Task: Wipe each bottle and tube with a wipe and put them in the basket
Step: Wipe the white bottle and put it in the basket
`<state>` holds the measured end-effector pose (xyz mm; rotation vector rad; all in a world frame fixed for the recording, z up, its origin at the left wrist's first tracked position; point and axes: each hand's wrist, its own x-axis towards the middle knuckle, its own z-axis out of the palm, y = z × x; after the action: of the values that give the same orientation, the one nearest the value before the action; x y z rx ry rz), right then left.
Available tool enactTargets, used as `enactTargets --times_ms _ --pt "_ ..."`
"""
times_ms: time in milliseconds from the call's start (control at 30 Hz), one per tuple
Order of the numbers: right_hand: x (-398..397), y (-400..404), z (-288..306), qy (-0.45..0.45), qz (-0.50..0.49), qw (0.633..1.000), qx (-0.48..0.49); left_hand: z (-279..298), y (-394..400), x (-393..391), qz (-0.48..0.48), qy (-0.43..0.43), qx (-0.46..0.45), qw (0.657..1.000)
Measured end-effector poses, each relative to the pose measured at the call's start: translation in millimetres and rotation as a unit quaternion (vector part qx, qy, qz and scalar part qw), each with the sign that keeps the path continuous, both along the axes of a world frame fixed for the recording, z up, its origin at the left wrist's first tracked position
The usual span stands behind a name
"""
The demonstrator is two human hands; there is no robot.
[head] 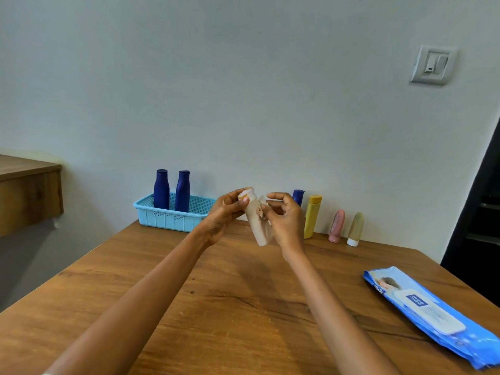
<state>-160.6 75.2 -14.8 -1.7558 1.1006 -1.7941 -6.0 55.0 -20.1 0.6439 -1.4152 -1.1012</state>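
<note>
Cream bottle (255, 220) is up over the table (216, 307), our left hand (223, 212) gripping its cap end, right hand (284, 217) pinching the wipe (263, 209) round it; basket (173, 216) at 10 o'clock.

My right hand (284, 220) covers the lower body of the dark blue plastic bottle (298, 196) behind it at twelve o'clock; only its cap and shoulder show. The white wet wipe (263, 212) wraps the pale cream tube (255, 223), so its label is unreadable. The light blue perforated plastic basket (173, 219) hides the bases of two tall dark blue bottles (161, 189). The blue wipes packet (433, 315), at four o'clock, is cut off by the right edge.
</note>
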Motion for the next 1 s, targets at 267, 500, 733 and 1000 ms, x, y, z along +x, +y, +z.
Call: enactTargets --times_ms 267,500,733,1000 --pt "16.2 3.1 -9.2 0.085 0.061 0.995 -0.001 4.2 -2.4 20.0 0.048 0.081 0.004 0.996" --pt "-7.7 -10.8 -34.4 0.069 0.007 0.995 0.07 4.6 -6.5 26.4 0.05 0.081 0.006 0.995" --pt "3.5 0.0 -18.0 0.028 -0.051 0.997 -0.053 -0.2 -10.1 14.9 0.092 0.001 0.029 0.995" --pt "14.6 2.4 -27.2 0.147 -0.054 0.983 -0.094 6.2 -11.0 -4.5 0.15 0.032 0.052 0.987"
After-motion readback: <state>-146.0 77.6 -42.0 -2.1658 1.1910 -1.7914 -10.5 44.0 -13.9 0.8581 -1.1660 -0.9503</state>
